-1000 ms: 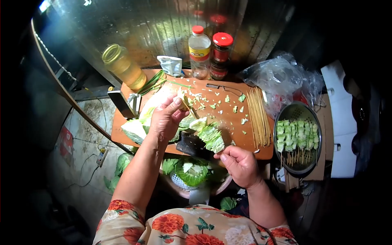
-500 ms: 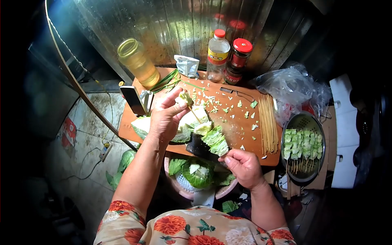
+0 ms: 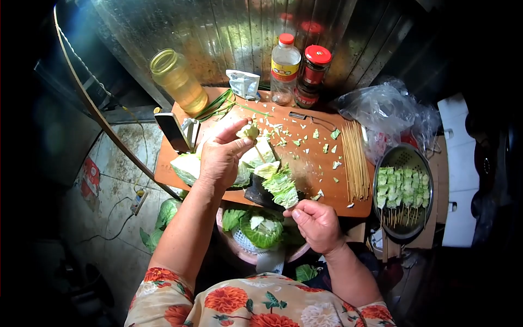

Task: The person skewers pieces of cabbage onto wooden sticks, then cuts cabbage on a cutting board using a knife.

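Observation:
My left hand [image 3: 220,155] pinches a small pale cabbage piece [image 3: 249,131] at the upper end of a wooden skewer. Lower on that skewer [image 3: 260,153] sit folded green cabbage leaves [image 3: 281,187]. The fingers of my right hand [image 3: 317,222] are closed at the skewer's lower end, just under the leaves. Cut cabbage [image 3: 186,168] lies on the orange board [image 3: 321,158], partly hidden by my left hand. Beneath the held leaves is a dark blade [image 3: 258,192]. A bundle of bare skewers [image 3: 355,162] rests at the board's right side.
A colander [image 3: 404,231] at the right holds several loaded skewers. Along the board's back stand a jar of yellow liquid [image 3: 182,84], a bottle [image 3: 284,71] and red-lidded jars [image 3: 315,68]. A phone [image 3: 171,132] leans at left. Below is a basin [image 3: 297,253] with cabbage.
The view swung, shifting the board right and then slightly back. Both hands keep hold of the skewer and cabbage; the piece in my left fingers now looks more bunched up.

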Available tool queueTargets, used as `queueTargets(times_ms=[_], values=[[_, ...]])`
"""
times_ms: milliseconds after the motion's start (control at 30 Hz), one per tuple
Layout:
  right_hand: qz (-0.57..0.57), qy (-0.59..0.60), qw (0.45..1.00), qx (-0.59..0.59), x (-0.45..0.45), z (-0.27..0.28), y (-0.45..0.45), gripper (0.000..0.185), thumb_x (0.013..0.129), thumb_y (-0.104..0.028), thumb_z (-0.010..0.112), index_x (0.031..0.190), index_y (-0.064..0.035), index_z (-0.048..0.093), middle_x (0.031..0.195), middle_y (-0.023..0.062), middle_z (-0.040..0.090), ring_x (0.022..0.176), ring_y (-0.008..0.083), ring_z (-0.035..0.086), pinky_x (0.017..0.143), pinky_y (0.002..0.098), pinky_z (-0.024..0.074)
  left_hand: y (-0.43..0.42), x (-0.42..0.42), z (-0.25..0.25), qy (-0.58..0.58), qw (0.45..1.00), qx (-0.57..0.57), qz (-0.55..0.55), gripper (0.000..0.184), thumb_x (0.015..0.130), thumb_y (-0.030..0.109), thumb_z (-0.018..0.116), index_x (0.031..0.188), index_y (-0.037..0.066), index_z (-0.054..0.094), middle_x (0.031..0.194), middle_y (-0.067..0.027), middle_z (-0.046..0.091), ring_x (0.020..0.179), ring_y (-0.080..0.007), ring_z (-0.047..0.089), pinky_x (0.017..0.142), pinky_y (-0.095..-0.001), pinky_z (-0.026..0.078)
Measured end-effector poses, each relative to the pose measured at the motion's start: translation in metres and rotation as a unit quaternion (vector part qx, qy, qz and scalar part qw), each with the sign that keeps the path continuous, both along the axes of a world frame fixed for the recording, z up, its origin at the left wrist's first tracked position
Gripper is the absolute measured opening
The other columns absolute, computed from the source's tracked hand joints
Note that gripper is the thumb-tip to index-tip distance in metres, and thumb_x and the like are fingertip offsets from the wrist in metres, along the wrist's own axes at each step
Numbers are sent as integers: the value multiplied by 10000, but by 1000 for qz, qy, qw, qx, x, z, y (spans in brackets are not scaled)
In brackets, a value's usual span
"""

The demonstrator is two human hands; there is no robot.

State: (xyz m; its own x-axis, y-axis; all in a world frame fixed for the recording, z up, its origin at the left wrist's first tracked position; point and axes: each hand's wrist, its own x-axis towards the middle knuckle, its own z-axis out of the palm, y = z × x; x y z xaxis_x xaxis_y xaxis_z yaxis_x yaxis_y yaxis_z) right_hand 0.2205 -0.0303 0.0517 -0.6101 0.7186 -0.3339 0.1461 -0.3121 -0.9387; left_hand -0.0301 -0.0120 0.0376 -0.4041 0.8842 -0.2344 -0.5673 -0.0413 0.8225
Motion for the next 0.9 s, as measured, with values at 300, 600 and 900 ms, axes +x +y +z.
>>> queueTargets(times_ms=[300, 600, 900], values=[[-22, 7, 1000, 15, -2, -1, -4, 170, 938, -86, 538, 911, 33, 656, 819, 36, 642, 774, 77, 553, 711, 234, 457, 0, 8, -7, 2, 1000, -10, -12, 343, 837, -67, 602, 1171, 11, 587, 1229, -111, 605, 1046, -234, 629, 895, -401, 547], [-10, -9, 998, 60, -7, 0, -5, 171, 944, -100, 541, 916, 29, 650, 789, 33, 625, 750, 74, 543, 691, 238, 455, 0, 3, -8, -22, 998, -5, 55, 231, 878, 85, 614, 1096, 55, 542, 1132, -100, 623, 1002, -278, 650, 835, -450, 560], [-8, -34, 996, 87, -8, 0, -4, 169, 936, -110, 552, 912, 21, 658, 762, 44, 636, 720, 79, 558, 667, 245, 465, 0, -4, -22, -84, 995, 10, 53, 275, 872, 88, 607, 1128, 8, 544, 1091, -119, 631, 972, -256, 661, 860, -382, 558]])
